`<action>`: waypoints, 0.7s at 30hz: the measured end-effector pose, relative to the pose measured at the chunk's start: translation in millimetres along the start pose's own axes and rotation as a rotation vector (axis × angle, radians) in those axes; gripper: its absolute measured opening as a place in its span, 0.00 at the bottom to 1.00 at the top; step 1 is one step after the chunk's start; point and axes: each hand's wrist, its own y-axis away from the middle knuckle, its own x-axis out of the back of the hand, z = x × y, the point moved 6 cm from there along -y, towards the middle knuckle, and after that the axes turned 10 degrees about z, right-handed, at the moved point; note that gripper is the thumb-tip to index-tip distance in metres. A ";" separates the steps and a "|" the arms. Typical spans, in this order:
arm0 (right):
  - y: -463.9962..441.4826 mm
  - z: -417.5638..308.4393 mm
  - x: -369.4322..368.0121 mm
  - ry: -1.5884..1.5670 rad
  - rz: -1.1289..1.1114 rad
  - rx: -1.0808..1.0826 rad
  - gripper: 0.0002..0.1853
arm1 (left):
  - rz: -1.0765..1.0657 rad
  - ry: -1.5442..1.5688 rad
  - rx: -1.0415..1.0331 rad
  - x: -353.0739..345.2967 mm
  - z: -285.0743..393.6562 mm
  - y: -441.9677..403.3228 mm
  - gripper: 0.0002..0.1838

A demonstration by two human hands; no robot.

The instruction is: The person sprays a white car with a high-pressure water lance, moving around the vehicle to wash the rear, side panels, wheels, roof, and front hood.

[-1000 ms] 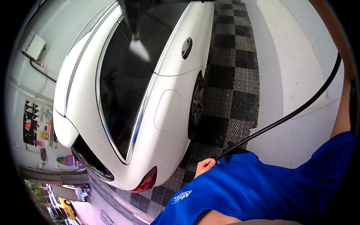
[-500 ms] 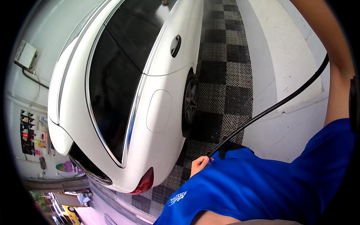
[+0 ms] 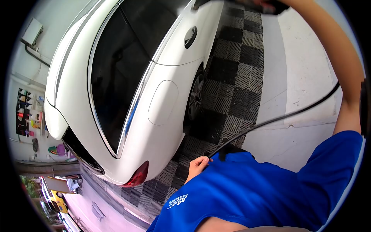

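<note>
My left hand is closed around a black hose in front of the blue shirt. At the top edge, my right hand grips a dark spray gun, partly cut off by the frame. The gun's front end is near the side of a white car, above the door handle. Faint mist shows by the dark side window. The hose runs from my left hand up to the right, behind my right arm.
Black and grey floor tiles lie beside the car's rear wheel. A pale wall stands at the right. Bottles and tools hang on a rack at the far left; a yellow vehicle is outside.
My right hand and the spray gun have come into view at the top, and the right arm has swung left. The hose sags lower. The view of the car has shifted slightly.
</note>
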 end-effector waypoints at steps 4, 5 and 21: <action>46.9 -26.2 -24.2 -0.466 -0.350 0.116 0.18 | -0.078 -0.033 0.061 -9.6 5.2 7.6 0.11; 45.0 -22.7 -41.4 -0.449 -0.352 0.081 0.17 | -0.077 -0.025 0.070 -10.8 4.9 7.5 0.11; 67.8 42.5 -294.4 -0.796 -0.210 -0.258 0.13 | 0.167 -0.139 0.020 23.2 -19.9 -5.0 0.13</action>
